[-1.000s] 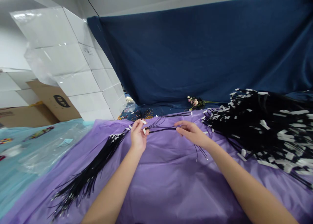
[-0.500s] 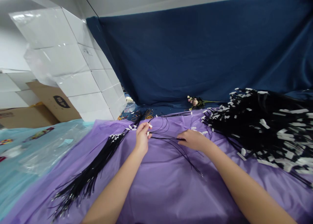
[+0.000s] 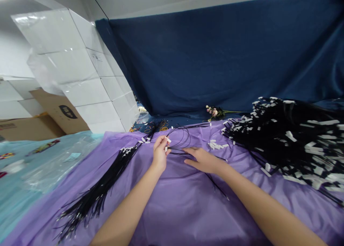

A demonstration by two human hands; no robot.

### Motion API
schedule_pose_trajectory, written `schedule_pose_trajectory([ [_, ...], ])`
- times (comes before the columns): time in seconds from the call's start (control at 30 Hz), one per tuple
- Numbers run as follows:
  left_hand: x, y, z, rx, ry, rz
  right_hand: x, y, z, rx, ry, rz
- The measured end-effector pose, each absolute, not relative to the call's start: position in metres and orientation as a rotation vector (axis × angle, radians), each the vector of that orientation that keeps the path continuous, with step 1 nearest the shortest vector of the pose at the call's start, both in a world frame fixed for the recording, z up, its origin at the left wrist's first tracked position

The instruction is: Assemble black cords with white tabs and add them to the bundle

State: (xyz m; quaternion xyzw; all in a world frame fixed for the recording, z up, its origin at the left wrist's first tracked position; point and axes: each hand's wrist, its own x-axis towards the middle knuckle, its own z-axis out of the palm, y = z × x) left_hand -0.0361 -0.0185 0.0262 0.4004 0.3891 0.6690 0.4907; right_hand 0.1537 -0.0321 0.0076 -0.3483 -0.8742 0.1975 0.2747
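My left hand (image 3: 160, 155) is closed on several thin black cables (image 3: 176, 153) near their white end pieces (image 3: 168, 140), above the purple cloth. From that grip the cables loop up and run to the right. My right hand (image 3: 204, 160) is over the same cables, with thumb and fingers apart; whether its fingertips touch them I cannot tell. Loose cable ends stick out beyond and below it. Just past the right hand, several small white pieces (image 3: 217, 146) lie in a heap.
A neat bundle of black cables (image 3: 107, 181) lies to the left. A large pile of black cables with white ends (image 3: 271, 135) covers the right side. Behind are a flower stem (image 3: 214, 112), a blue curtain (image 3: 215, 59) and stacked white boxes (image 3: 88, 91) at left.
My right hand has moved left along the cables and its fingers have spread from their pinch. My left hand has shifted slightly right, still holding the cables.
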Motion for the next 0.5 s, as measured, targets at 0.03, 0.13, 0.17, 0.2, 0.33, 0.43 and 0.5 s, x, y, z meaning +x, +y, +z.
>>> schedule_pose_trajectory([
  [0.03, -0.035, -0.019, 0.025, 0.971, 0.938, 1.618, 0.151, -0.033, 0.007, -0.896, -2.327, 0.553],
  [0.13, -0.03, -0.022, 0.021, 0.968, 0.905, 1.589, 0.143, -0.038, 0.01, -0.782, -2.225, 0.638],
  [0.17, -0.028, -0.024, 0.02, 0.969, 0.889, 1.577, 0.141, -0.04, 0.011, -0.76, -2.186, 0.677],
  [0.2, -0.026, -0.025, 0.018, 0.973, 0.871, 1.565, 0.138, -0.041, 0.012, -0.747, -2.15, 0.717],
  [0.33, -0.018, -0.031, 0.014, 1.002, 0.81, 1.531, 0.128, -0.043, 0.01, -0.798, -2.008, 0.835],
  [0.43, -0.013, -0.035, 0.012, 1.005, 0.781, 1.518, 0.124, -0.042, 0.005, -0.833, -1.88, 0.899],
  [0.5, -0.011, -0.037, 0.011, 0.99, 0.777, 1.518, 0.122, -0.041, 0.002, -0.848, -1.809, 0.937],
])
